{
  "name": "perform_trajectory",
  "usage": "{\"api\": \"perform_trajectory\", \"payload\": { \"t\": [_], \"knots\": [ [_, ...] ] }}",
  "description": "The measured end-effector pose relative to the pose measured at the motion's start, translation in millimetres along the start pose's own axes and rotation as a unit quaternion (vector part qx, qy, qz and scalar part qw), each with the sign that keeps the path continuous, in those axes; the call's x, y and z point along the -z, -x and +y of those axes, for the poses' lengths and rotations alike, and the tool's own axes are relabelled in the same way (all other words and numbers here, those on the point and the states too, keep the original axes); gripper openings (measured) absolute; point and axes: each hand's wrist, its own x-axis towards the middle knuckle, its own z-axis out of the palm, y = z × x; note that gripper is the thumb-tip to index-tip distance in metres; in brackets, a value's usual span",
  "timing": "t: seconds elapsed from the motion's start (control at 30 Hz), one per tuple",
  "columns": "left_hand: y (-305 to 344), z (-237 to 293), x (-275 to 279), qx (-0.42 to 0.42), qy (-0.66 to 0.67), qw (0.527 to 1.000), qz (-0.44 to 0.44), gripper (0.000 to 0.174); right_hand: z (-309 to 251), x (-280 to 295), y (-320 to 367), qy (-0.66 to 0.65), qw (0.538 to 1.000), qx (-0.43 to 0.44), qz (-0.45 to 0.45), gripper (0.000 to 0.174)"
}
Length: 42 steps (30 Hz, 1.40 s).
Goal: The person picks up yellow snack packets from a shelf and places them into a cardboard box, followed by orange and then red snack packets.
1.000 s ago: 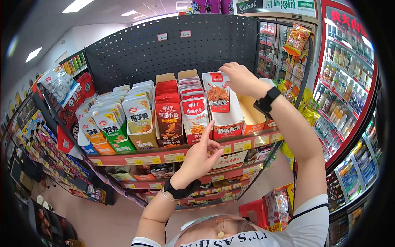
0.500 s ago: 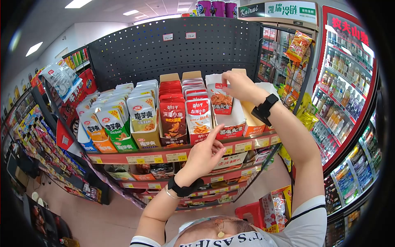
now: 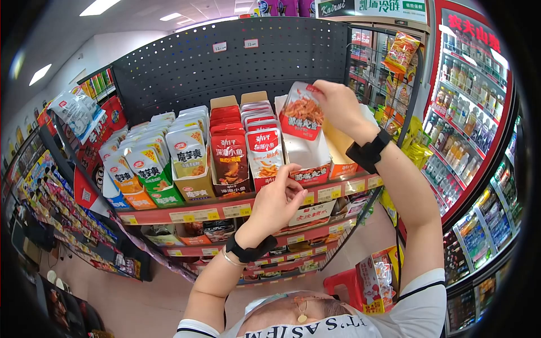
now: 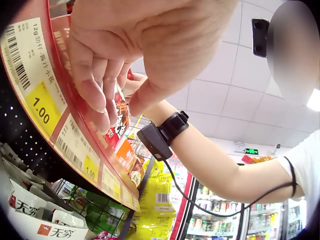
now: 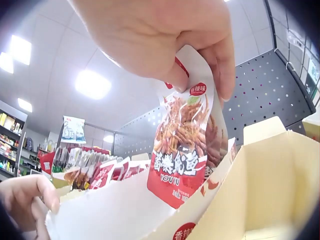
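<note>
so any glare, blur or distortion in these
Head view: fisheye bend, curving the price rail, with black corners. Left wrist: an oval patch, upper right, is blurred out. Right wrist: a ceiling light burns to white, yet print on the packet reads clearly.

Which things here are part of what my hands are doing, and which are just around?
In the job:
right hand, pinching the packet's top
red-and-white packet
open white-walled box
left hand, by the box's front

Just around:
hanging orange bag
black perforated panel
drinks cooler
</note>
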Motion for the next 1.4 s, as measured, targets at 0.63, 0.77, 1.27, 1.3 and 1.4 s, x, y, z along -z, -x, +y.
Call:
{"api": "perform_trajectory", "payload": {
  "t": [0.63, 0.77, 1.27, 1.3, 1.4],
  "knots": [
    [42.1, -27.2, -27.1, 0.107, 0.606, 0.717, -0.327, 0.092, -21.4, 89.5, 143.6, -0.425, 0.856, -0.134, -0.262, 0.02],
    [64.6, -42.0, -53.7, 0.163, 0.603, 0.665, -0.409, 0.083, -37.7, 69.1, 199.5, -0.413, 0.786, -0.269, -0.372, 0.015],
    [87.3, -86.1, -125.9, 0.375, 0.495, 0.693, -0.366, 0.039, -42.0, 10.1, 371.0, -0.541, 0.6, -0.587, -0.042, 0.022],
    [87.7, -87.2, -132.2, 0.382, 0.491, 0.694, -0.362, 0.039, -43.8, 12.2, 375.5, -0.542, 0.581, -0.606, -0.029, 0.019],
    [88.7, -91.0, -152.6, 0.394, 0.47, 0.698, -0.371, 0.038, -45.0, 15.6, 398.4, -0.511, 0.592, -0.623, 0.003, 0.017]
  ]
}}
